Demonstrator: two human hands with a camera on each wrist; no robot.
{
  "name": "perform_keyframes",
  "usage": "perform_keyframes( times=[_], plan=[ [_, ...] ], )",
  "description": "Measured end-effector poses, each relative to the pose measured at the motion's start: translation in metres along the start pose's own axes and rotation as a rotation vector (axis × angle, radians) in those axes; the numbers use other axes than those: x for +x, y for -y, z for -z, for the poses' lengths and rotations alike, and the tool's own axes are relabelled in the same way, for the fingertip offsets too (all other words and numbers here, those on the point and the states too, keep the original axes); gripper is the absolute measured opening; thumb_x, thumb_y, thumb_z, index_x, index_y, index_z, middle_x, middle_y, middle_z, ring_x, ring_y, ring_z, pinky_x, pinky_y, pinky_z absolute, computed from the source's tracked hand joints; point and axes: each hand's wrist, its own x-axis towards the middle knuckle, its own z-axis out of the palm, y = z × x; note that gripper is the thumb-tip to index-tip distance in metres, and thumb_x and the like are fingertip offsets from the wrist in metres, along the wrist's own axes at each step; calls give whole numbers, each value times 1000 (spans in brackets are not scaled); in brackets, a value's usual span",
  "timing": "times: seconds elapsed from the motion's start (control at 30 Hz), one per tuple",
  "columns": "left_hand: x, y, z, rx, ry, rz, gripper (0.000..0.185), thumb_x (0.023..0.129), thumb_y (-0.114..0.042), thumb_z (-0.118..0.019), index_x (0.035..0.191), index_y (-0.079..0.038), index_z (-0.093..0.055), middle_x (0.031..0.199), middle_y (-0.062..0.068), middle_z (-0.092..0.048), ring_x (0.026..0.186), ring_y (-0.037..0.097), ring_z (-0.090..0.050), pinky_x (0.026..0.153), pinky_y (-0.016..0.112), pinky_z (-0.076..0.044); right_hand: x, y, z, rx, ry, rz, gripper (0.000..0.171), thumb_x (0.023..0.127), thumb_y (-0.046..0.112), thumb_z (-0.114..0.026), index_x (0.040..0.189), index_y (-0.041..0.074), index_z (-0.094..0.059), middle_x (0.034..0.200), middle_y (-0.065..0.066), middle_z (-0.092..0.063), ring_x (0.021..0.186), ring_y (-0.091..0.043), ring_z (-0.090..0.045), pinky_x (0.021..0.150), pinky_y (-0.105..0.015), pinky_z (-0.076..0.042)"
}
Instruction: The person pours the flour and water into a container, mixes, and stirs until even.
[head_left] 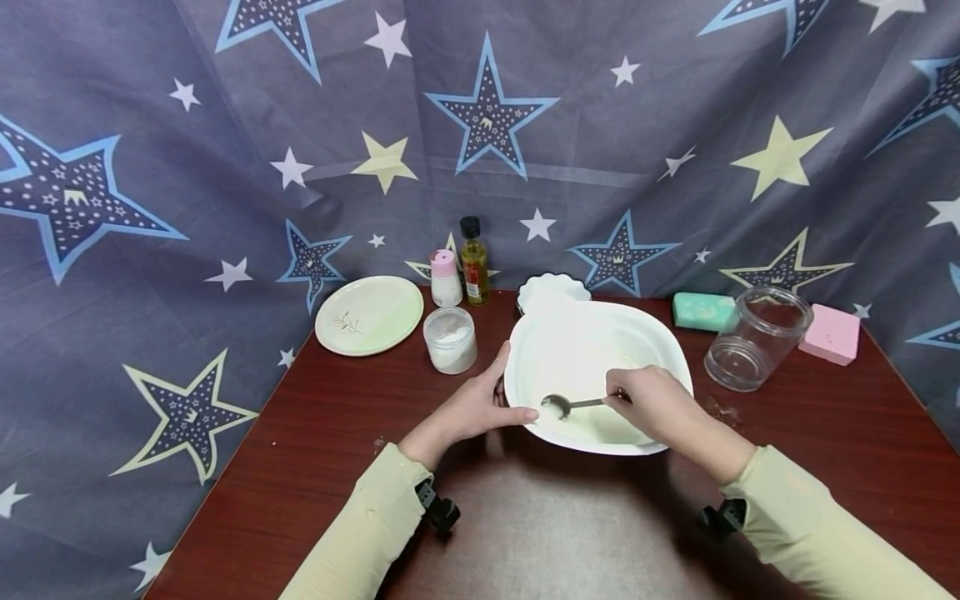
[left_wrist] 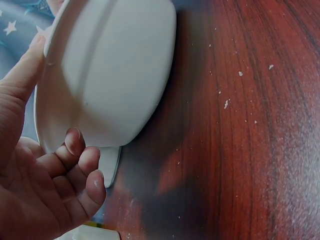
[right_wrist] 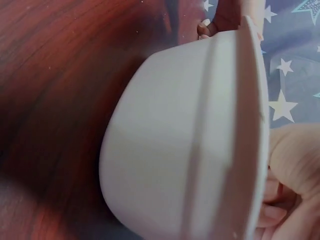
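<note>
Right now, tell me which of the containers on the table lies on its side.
The clear glass jar, right of the big white bowl, lies tipped, mouth open sideways. The lidded powder tub and oil bottle stand upright.

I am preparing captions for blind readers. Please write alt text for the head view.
A left hand holds the rim of a white bowl on a dark wooden table, while the right hand holds a spoon inside it. Behind stand a plate, jars, bottles and a star-patterned cloth.

The right hand [head_left: 656,402] hides the spoon [head_left: 567,405] handle's end (bottle [head_left: 474,261] label too small to read).
</note>
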Motion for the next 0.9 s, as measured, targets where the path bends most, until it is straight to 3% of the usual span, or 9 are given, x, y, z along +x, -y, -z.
perform_keyframes(
  times=[0.23,0.6,0.73,0.9],
  plan=[
    [0,0,0,9,-2,-1,114,79,-43,-80,158,-16,-2,131,11,-55,90,14,-54,86,28,-43,11,7,-12,-48,-49,-30,29,79,0,-71,64,17,-52,57,8,-49,51,-14,-43,50,-33,-38],
    [0,-1,0,8,-8,-3,113,80,-41,-80,158,-13,-4,112,9,-61,85,14,-55,82,28,-44,23,7,-18,-188,-82,-80,28,83,2,-70,66,11,-49,53,-2,-48,48,-22,-48,46,-39,-39],
    [1,0,0,2,-6,-3,112,80,-40,-80,158,-13,-4,114,9,-60,85,13,-55,82,28,-44,24,4,-16,-217,-83,-121,29,85,4,-70,67,11,-47,54,-2,-48,49,-24,-48,47,-40,-40],
    [0,0,-1,3,-8,0,112,79,-40,-81,158,-15,-4,129,11,-56,88,14,-55,85,28,-44,22,-2,-10,-245,-60,-158,28,86,8,-72,69,12,-51,57,-5,-53,53,-29,-54,48,-44,-42]
  ],
)
